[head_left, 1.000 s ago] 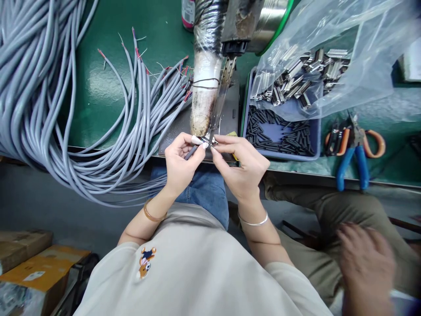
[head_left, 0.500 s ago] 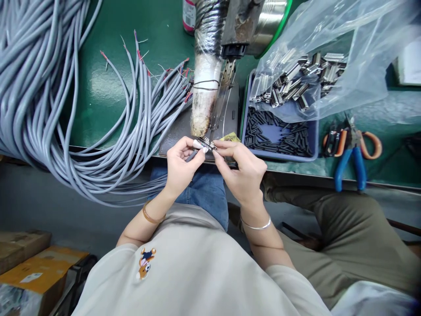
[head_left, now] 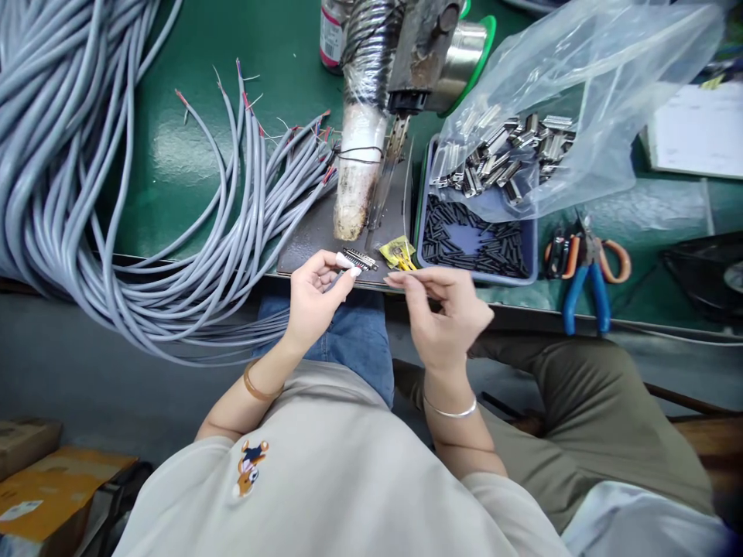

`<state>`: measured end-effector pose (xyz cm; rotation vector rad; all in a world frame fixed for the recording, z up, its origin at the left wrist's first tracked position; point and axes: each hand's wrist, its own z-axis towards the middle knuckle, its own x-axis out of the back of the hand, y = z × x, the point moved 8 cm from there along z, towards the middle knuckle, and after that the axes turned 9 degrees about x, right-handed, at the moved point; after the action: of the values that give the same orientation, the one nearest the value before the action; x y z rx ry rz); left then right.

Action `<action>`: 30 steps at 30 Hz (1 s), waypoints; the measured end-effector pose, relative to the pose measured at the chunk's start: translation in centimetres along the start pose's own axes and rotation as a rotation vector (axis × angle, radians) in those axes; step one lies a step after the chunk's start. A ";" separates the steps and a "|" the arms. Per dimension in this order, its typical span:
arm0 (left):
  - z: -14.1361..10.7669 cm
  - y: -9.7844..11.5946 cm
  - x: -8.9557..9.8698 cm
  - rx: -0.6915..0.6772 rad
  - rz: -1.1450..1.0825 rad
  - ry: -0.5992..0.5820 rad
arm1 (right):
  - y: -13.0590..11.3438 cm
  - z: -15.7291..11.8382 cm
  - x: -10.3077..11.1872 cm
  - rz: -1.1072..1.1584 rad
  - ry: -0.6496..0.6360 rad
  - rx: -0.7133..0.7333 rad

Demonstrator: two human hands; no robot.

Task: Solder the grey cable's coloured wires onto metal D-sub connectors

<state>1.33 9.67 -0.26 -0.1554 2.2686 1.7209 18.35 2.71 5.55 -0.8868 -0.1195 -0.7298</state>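
Observation:
Between the thumb and fingers of my left hand (head_left: 313,302) is a metal multi-pin connector (head_left: 361,260), held at the bench's front edge. My left fingers are closed on its left end; the grey cable beneath is mostly hidden by them. To the right, my right hand (head_left: 446,313) is apart from the connector, thumb and forefinger pinched together. Whether anything small is in that pinch I cannot make out. A small yellow packet (head_left: 397,254) lies just beyond the right fingertips. Above the connector, a soldering iron (head_left: 388,174) points down from its mount.
A white-wrapped tube (head_left: 354,174) hangs beside the iron. Grey cables (head_left: 232,224) cover the left side. At right stand a blue bin (head_left: 505,275) of black sleeves, a plastic bag (head_left: 604,147) of connectors, and blue-handled pliers (head_left: 597,298). A co-worker's leg (head_left: 592,402) is close at right.
My right hand has moved right, away from the connector, uncovering the yellow packet. My left hand keeps its hold on the connector, slightly lower and left. The view has shifted a little to the right.

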 end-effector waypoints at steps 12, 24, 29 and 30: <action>0.8 1.2 -0.2 -0.101 0.031 0.054 | -0.1 1.6 -3.1 0.039 -0.085 0.106; 0.9 1.3 0.0 -0.093 0.071 0.055 | -1.4 2.3 -2.9 -0.037 -0.100 0.229; 0.9 0.7 0.1 -0.061 0.073 0.038 | -1.1 1.9 -3.0 -0.061 -0.121 0.261; 0.9 0.7 0.1 -0.063 0.076 0.036 | -1.1 1.8 -3.0 -0.068 -0.119 0.268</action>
<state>1.24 10.71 0.11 -0.1162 2.2743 1.8439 15.70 5.19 6.32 -0.6714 -0.3465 -0.7051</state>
